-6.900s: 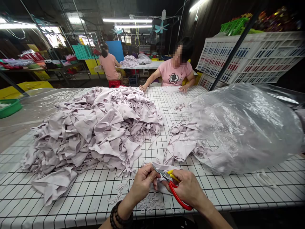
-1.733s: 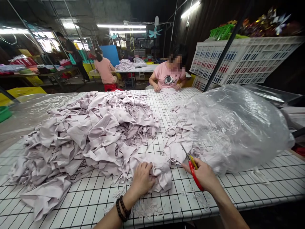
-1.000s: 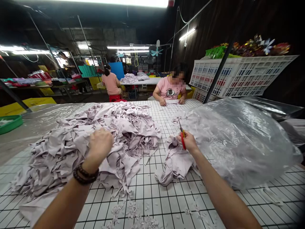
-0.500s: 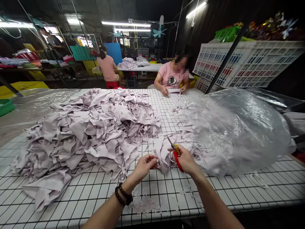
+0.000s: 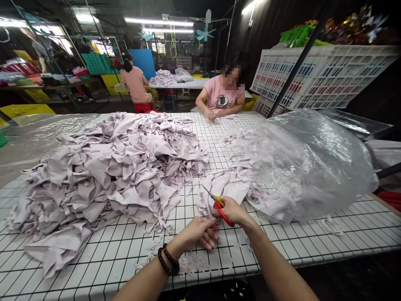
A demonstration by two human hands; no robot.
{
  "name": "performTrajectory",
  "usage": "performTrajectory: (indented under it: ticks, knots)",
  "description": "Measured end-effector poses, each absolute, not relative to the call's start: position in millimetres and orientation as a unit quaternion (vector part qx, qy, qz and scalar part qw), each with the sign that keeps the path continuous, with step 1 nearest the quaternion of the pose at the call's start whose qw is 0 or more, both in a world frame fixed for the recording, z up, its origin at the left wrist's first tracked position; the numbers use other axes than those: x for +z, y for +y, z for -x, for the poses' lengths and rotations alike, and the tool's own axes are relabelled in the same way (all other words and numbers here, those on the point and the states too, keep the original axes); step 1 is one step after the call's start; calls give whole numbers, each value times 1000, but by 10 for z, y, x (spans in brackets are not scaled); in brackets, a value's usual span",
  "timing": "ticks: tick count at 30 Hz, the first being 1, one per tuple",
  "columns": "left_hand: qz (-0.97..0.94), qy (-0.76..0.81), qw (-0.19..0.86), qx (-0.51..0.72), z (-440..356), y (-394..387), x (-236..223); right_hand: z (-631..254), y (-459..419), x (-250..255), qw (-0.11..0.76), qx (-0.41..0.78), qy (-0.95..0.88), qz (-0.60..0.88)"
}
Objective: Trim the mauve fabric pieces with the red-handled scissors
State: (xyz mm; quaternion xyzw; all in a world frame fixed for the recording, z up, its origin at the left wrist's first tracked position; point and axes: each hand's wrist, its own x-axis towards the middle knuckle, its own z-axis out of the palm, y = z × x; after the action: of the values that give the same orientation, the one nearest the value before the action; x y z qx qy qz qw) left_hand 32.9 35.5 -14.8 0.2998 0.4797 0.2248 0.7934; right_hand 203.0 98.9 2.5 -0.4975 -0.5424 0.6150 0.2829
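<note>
Scissors (image 5: 223, 212) with red and yellow handles sit in my right hand (image 5: 234, 211), blades pointing up and left. Just beneath the blades lies a pale lilac cloth piece (image 5: 230, 183) on the grid-patterned table. My left hand (image 5: 202, 234) is over the table, left of and below the scissors, with its fingers apart and nothing seen in them. Small pale scraps (image 5: 191, 262) are scattered under and beside that wrist. To the left rises a large heap of the same lilac cloth pieces (image 5: 125, 154).
A clear plastic bag (image 5: 319, 167) with cloth at its mouth covers the table's right side. Across the table, a person in a pink shirt (image 5: 222, 94) handles cloth. White crates (image 5: 313, 79) stand at the back right; plastic sheeting (image 5: 40, 133) lies at the far left.
My left hand has let go of the cloth's edge, moved down and right, and spread its fingers. The scissors have shifted slightly left. The person opposite has lowered their cloth to the table.
</note>
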Motion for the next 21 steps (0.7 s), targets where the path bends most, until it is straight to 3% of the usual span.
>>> performTrajectory:
  ticks: [5,11,15,21]
  knots:
    - [-192,412,844,283,-422,331,-52,-2014,900,244,324,654,-501,465]
    - [-62,273,894,350,-549,241,98,-1980,608,543,501,627,-373,465]
    - [35,155,902,402,-742,213,114,-1891,345,658,576,593,-318,465]
    - [58,104,926,359,-900,316,54,-1746,112,651,625,597,-234,445]
